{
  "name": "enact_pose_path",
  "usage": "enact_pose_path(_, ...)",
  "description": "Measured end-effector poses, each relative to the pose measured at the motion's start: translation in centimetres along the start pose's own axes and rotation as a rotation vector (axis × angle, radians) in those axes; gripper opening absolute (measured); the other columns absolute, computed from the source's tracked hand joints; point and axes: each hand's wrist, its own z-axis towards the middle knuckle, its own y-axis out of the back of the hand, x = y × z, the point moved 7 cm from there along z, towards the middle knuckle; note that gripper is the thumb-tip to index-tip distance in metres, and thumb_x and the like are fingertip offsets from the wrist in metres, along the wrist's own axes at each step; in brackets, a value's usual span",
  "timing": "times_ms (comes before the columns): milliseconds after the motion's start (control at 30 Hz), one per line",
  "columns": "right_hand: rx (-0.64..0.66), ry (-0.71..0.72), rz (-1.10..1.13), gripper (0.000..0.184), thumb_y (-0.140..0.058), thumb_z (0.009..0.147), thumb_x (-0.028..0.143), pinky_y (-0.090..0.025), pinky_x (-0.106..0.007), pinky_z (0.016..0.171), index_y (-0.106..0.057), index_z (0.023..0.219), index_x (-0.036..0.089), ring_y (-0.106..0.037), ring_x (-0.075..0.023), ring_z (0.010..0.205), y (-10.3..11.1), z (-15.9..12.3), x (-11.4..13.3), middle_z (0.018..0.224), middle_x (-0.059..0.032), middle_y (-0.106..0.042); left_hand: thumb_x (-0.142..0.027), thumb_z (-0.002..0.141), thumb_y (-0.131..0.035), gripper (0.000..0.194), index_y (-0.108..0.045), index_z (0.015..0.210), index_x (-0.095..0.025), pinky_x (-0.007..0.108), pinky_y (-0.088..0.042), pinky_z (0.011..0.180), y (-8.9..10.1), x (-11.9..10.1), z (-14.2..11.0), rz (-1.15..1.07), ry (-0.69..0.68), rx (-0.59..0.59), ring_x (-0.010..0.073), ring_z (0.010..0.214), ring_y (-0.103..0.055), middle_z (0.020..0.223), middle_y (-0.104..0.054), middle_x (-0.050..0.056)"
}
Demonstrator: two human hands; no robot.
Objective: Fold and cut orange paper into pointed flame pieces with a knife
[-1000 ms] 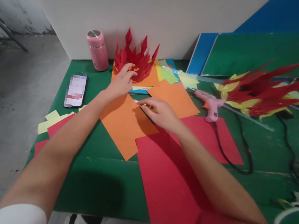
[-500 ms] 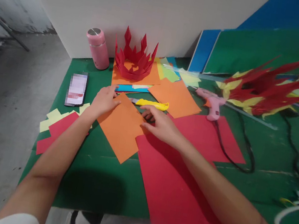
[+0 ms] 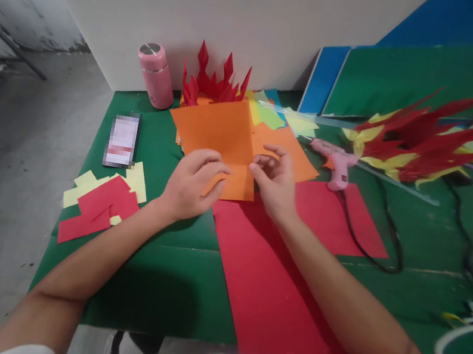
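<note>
An orange paper sheet (image 3: 221, 132) is lifted off the green table (image 3: 146, 283) and held up between both hands. My left hand (image 3: 190, 184) pinches its lower left edge. My right hand (image 3: 276, 180) pinches its lower right edge with thumb and forefinger. Behind the raised sheet stands a red paper crown (image 3: 213, 84), partly hidden by it. A large red paper sheet (image 3: 276, 292) lies under my right forearm.
A pink bottle (image 3: 156, 76) and a phone (image 3: 122, 138) sit at the left. Red and yellow paper scraps (image 3: 100, 202) lie near the left edge. A pink glue gun (image 3: 335, 157) with a black cord, a red-yellow paper flame piece (image 3: 424, 142) and more coloured sheets lie to the right.
Both hands took hold of the orange sheet that lay flat and raised it toward me. It now covers the yellow knife and part of the red crown.
</note>
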Motion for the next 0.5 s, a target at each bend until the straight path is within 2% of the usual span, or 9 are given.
enact_pose_path(33, -0.018, -0.025, 0.02, 0.041, -0.066, 0.076, 0.032, -0.049, -0.035, 0.081, -0.042, 0.109, 0.032, -0.061, -0.0192, 0.09, 0.4, 0.1, -0.1, 0.094, -0.001, -0.059, -0.029, 0.091, -0.057, 0.014, -0.06, 0.104, -0.027, 0.045, -0.051, 0.097, 0.2, -0.2, -0.2, 0.034, 0.042, -0.045, 0.0251, 0.107, -0.06, 0.108, -0.06, 0.008)
enact_pose_path(100, -0.016, -0.084, 0.05, 0.039, -0.065, 0.074, 0.033, -0.049, -0.033, 0.076, -0.04, 0.105, 0.033, -0.06, -0.0182, 0.086, 1.0, 0.3, -0.2, 0.096, 0.0, -0.058, -0.033, 0.09, -0.062, 0.018, -0.06, 0.107, -0.027, 0.05, -0.047, 0.105, 0.7, 0.8, -0.3, 0.107, 0.174, -0.136, 0.0287, 0.12, -0.054, 0.12, -0.056, 0.01)
enact_pose_path(200, 0.059, -0.154, 0.067, 0.037, -0.065, 0.072, 0.032, -0.044, -0.03, 0.068, -0.041, 0.099, 0.032, -0.057, -0.0162, 0.079, 1.2, 0.3, -0.1, 0.095, 0.0012, -0.058, -0.034, 0.095, -0.058, 0.013, -0.062, 0.104, -0.026, 0.046, -0.048, 0.105, 1.4, 4.2, -0.3, 0.077, 0.344, -0.221, 0.0266, 0.127, -0.051, 0.127, -0.051, 0.01)
enact_pose_path(267, 0.116, -0.202, 0.082, 0.035, -0.066, 0.07, 0.03, -0.041, -0.029, 0.064, -0.044, 0.096, 0.031, -0.054, -0.0148, 0.074, 0.9, 0.1, 0.1, 0.093, 0.0016, -0.057, -0.034, 0.096, -0.057, 0.013, -0.061, 0.106, -0.027, 0.044, -0.048, 0.107, 1.6, 7.0, -0.3, 0.006, 0.444, -0.236, 0.0246, 0.13, -0.051, 0.13, -0.05, 0.008)
enact_pose_path(367, 0.171, -0.265, 0.104, 0.029, -0.068, 0.069, 0.029, -0.038, -0.028, 0.06, -0.05, 0.092, 0.029, -0.05, -0.0133, 0.069, 0.4, -0.5, 0.3, 0.089, 0.0012, -0.056, -0.034, 0.095, -0.058, 0.02, -0.057, 0.114, -0.03, 0.042, -0.051, 0.104, 1.1, 10.3, -0.9, -0.162, 0.607, -0.214, 0.0235, 0.131, -0.052, 0.136, -0.051, 0.007)
enact_pose_path(500, 0.251, -0.284, 0.073, 0.017, -0.067, 0.073, 0.03, -0.04, -0.029, 0.06, -0.06, 0.088, 0.027, -0.047, -0.0125, 0.065, -0.6, -1.5, 0.6, 0.096, -0.0008, -0.064, -0.036, 0.089, -0.066, 0.037, -0.053, 0.123, -0.028, 0.041, -0.055, 0.096, -0.5, 11.5, -1.5, -0.301, 0.682, -0.04, 0.0243, 0.121, -0.061, 0.137, -0.054, 0.011)
